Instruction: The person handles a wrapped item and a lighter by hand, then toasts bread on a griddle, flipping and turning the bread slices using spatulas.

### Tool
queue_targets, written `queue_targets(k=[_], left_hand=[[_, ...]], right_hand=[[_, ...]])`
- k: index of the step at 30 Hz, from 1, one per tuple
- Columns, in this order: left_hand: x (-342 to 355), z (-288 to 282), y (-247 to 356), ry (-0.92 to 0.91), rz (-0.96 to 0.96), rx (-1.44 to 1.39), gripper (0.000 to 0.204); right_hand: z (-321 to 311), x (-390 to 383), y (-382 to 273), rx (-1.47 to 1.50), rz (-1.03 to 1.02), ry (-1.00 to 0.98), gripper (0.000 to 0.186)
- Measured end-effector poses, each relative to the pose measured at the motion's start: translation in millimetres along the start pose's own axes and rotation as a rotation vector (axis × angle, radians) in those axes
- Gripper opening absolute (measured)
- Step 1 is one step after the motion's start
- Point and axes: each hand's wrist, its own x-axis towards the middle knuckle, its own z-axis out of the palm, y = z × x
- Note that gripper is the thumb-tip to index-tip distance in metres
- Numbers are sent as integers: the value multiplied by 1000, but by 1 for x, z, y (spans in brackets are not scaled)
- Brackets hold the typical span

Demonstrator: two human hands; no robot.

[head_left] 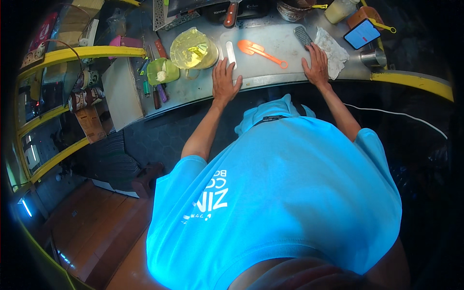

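My left hand (225,82) rests open at the near edge of a pale board (266,36), its fingertips by a flat white strip (229,48). An orange plastic utensil (250,48) with a ring-ended handle lies on the board. My right hand (316,67) is open at the board's right side, fingertips at the lower end of a metal grater (302,35); whether they touch it is unclear. Right of it lies a crumpled white cloth (333,50). Left of my left hand stand a clear pitcher (191,48) with yellowish contents and a green container (157,75) with white bits.
Several knives (159,94) lie at the left. A phone (362,34), a metal cup (372,58) and a jar (340,10) stand at the right. A stove (208,9) is at the back. Yellow rails (411,84) edge the counter; a white cable (406,113) hangs below.
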Motion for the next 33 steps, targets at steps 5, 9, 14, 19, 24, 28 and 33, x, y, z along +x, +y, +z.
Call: queue_targets(k=[5, 9, 14, 19, 24, 28, 33], left_hand=[[-1, 0, 2, -9, 1, -7, 59], [-6, 6, -5, 33, 19, 12, 61], [-3, 7, -6, 78, 47, 13, 62], [-8, 9, -8, 98, 34, 16, 61], [-4, 10, -8, 139, 63, 14, 61], [-5, 10, -8, 137, 45, 2, 61], [-6, 9, -7, 174, 70, -11, 60]], right_hand=[[1, -3, 0, -34, 9, 33, 53], [4, -4, 4, -9, -37, 33, 51], [3, -2, -13, -41, -73, 150, 36], [6, -21, -104, 415, -26, -42, 17], [28, -37, -168, 465, -129, -294, 25], [33, -34, -180, 425, -168, -263, 24], [40, -38, -179, 447, -210, -224, 21]])
